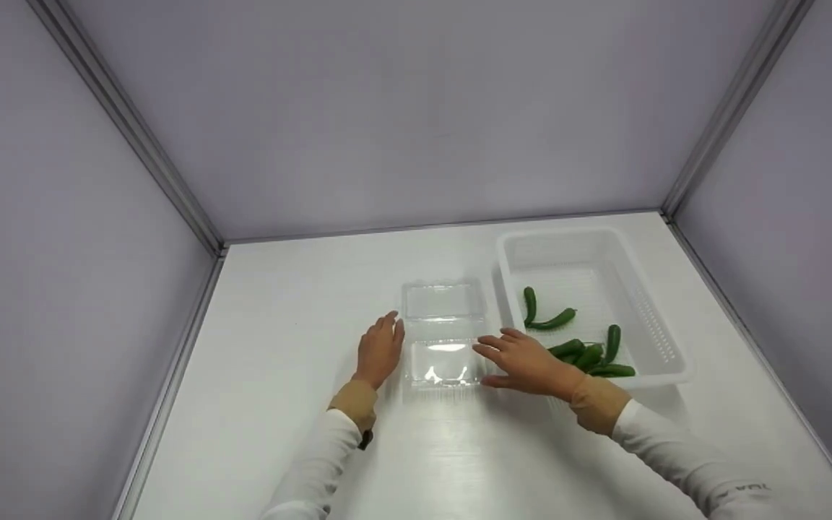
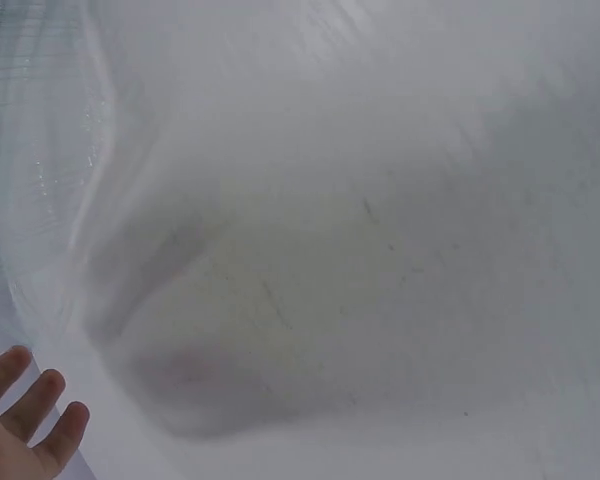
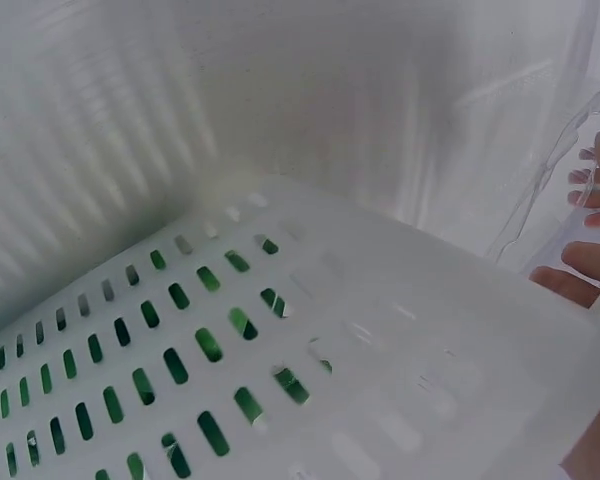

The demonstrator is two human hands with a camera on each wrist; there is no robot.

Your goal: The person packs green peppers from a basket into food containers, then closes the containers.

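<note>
1. White bench (image 1: 279, 404) inside pale grey walls, lit bright and glossy.
2. Clear clamshell box (image 1: 443, 332) lying open at centre, lid flat on the far side.
3. Left hand (image 1: 380, 352) flat against the box's left edge, fingers straight, gripping nothing.
4. Right hand (image 1: 524, 361) spread at the right edge, fingers relaxed, also empty.
5. White basket (image 1: 669, 347) just right of the box, green peppers (image 1: 589, 354) inside.
6. Likely risk: flimsy box skidding on slick bench under uneven pressure, or sleeve catching the basket rim.
</note>
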